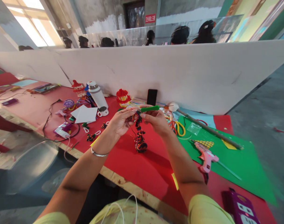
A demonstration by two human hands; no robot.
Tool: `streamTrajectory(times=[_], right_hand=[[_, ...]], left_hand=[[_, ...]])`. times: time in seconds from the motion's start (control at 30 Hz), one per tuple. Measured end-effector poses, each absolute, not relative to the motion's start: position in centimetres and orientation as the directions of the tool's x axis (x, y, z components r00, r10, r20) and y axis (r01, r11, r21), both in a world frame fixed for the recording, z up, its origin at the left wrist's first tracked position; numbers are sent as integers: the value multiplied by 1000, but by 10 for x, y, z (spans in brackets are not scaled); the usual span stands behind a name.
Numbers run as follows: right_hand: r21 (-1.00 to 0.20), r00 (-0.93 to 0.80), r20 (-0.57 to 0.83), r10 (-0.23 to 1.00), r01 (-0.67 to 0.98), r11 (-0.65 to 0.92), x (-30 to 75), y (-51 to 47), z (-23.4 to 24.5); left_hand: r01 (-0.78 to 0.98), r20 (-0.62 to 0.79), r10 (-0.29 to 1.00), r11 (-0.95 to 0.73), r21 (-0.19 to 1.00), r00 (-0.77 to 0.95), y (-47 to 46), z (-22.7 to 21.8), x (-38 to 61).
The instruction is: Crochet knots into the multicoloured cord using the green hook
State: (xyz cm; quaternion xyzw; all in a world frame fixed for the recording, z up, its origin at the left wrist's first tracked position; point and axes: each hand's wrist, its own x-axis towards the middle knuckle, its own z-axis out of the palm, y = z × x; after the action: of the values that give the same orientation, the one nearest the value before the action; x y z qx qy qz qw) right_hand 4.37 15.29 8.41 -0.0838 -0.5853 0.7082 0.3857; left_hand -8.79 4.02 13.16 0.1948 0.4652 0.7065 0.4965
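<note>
In the head view my right hand is closed around a green-handled crochet hook, whose handle points to the right. My left hand pinches a small piece of dark multicoloured yarn work at the hook's tip. Both hands are raised over the red table, almost touching each other. Yarn in black, orange and red hangs from between them down to a small yarn ball on the tabletop. The hook's metal tip is hidden by my fingers.
A white thermos, its cup and white cards stand left. A phone leans on the white partition. Right are yellow-handled scissors, a stick, a pink glue gun and a purple box. People sit beyond.
</note>
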Motion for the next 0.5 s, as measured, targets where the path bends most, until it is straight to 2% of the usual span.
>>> streamTrajectory(times=[0.27,0.5], right_hand=[[-900,-687,302,661,-434,-41,45,151,90],[-907,-692,291,661,-418,-39,45,152,85]], left_hand=[[-472,-148,869,-107,875,-472,39,134,-83],[-406,-56,856,-186,895,-515,36,133,-79]])
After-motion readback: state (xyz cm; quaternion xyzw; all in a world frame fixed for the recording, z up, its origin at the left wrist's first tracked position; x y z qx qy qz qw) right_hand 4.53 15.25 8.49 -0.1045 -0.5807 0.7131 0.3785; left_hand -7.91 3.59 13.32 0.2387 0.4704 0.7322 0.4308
